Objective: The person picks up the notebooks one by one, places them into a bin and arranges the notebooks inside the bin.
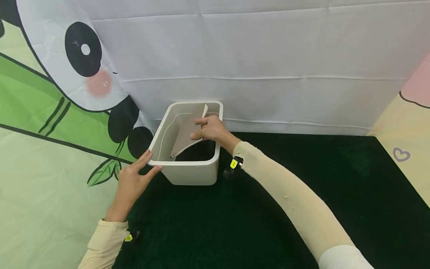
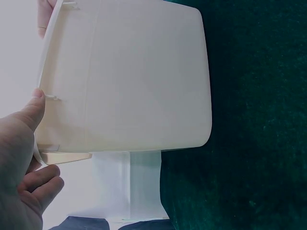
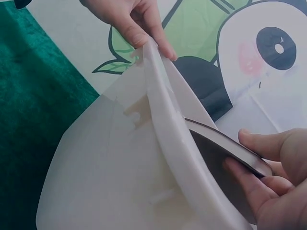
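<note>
A white plastic bin stands upright against the white cloth backdrop. My left hand grips its rim at the near left corner, thumb on the near side and fingers along the left side. My right hand reaches over the bin's right side and holds a notebook with a taupe cover by one edge, thumb on one face and fingers on the other. The notebook is tilted and mostly inside the bin. White page edges show along the notebook in the right wrist view. A dark area shows inside the bin below it.
A dark green cloth covers the table under the bin. Behind stands a white backdrop, with a printed panda and green bamboo on the left. Pale yellow and pink printed cloth borders the table on the right.
</note>
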A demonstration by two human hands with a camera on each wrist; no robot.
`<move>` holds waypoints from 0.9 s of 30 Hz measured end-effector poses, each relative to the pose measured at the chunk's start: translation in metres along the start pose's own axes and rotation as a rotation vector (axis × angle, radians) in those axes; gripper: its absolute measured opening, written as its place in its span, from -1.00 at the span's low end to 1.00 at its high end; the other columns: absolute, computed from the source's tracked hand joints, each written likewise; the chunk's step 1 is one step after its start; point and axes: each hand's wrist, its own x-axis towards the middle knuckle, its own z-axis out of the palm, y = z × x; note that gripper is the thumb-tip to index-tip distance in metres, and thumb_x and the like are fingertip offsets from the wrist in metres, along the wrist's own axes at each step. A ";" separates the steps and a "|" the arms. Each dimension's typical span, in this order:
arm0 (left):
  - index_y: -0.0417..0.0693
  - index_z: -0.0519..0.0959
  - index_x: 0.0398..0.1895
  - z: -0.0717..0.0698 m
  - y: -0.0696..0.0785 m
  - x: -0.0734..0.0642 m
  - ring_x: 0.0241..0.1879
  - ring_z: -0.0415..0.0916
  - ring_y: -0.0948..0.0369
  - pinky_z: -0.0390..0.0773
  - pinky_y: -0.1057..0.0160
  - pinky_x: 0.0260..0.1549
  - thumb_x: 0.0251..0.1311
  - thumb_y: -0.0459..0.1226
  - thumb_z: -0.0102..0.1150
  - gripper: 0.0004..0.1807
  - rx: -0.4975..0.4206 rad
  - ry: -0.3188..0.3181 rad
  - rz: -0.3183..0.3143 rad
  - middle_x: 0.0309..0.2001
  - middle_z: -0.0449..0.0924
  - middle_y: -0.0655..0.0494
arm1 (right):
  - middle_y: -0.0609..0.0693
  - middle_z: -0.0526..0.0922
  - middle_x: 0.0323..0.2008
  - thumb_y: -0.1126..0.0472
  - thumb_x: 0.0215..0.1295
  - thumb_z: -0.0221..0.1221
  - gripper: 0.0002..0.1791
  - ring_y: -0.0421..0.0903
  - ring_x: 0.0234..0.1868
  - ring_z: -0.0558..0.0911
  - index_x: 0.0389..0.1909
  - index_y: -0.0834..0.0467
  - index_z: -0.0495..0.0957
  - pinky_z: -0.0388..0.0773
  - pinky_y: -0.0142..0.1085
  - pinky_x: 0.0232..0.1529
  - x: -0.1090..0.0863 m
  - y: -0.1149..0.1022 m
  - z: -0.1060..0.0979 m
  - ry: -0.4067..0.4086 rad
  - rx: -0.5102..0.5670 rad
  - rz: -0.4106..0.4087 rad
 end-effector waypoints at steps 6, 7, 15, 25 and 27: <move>-0.18 0.55 0.30 0.001 0.000 0.000 0.15 0.57 -0.25 0.62 -0.26 -0.05 0.09 -0.15 0.55 -0.30 0.005 0.014 0.013 0.30 0.54 -0.06 | 0.16 0.46 0.38 0.30 0.15 0.50 -0.27 -0.01 0.14 0.63 0.37 0.17 0.50 0.70 -0.29 -0.06 0.002 0.000 0.003 -0.002 -0.067 0.023; -0.19 0.55 0.30 0.001 0.000 0.000 0.14 0.57 -0.26 0.62 -0.26 -0.06 0.08 -0.15 0.55 -0.30 0.008 0.016 0.016 0.30 0.55 -0.06 | 0.16 0.46 0.38 0.29 0.15 0.50 -0.27 0.00 0.12 0.64 0.37 0.17 0.50 0.70 -0.29 -0.06 0.001 0.000 0.004 -0.003 -0.088 0.027; -0.20 0.56 0.29 0.002 -0.002 0.000 0.17 0.55 -0.25 0.61 -0.26 -0.01 0.04 -0.19 0.58 -0.28 0.008 0.012 0.005 0.29 0.54 -0.08 | 0.13 0.56 0.30 0.26 0.13 0.52 -0.26 -0.04 -0.09 0.73 0.36 0.20 0.51 0.71 -0.30 -0.10 -0.001 -0.002 0.008 0.007 -0.210 0.068; -0.20 0.56 0.29 0.003 -0.004 0.002 0.16 0.56 -0.26 0.59 -0.28 0.01 0.04 -0.18 0.58 -0.29 -0.001 0.016 0.018 0.29 0.55 -0.09 | 0.29 0.52 0.30 0.27 0.28 0.40 -0.39 0.09 -0.03 0.76 0.30 0.40 0.48 0.71 -0.18 -0.02 -0.008 -0.012 0.003 -0.118 -0.330 0.079; -0.21 0.56 0.28 0.003 -0.004 0.002 0.16 0.56 -0.25 0.59 -0.26 0.00 0.03 -0.19 0.58 -0.29 0.001 0.020 0.023 0.28 0.55 -0.08 | 0.26 0.55 0.29 0.24 0.29 0.39 -0.42 0.05 -0.09 0.78 0.28 0.38 0.51 0.71 -0.21 -0.02 -0.011 -0.016 0.000 -0.112 -0.374 0.083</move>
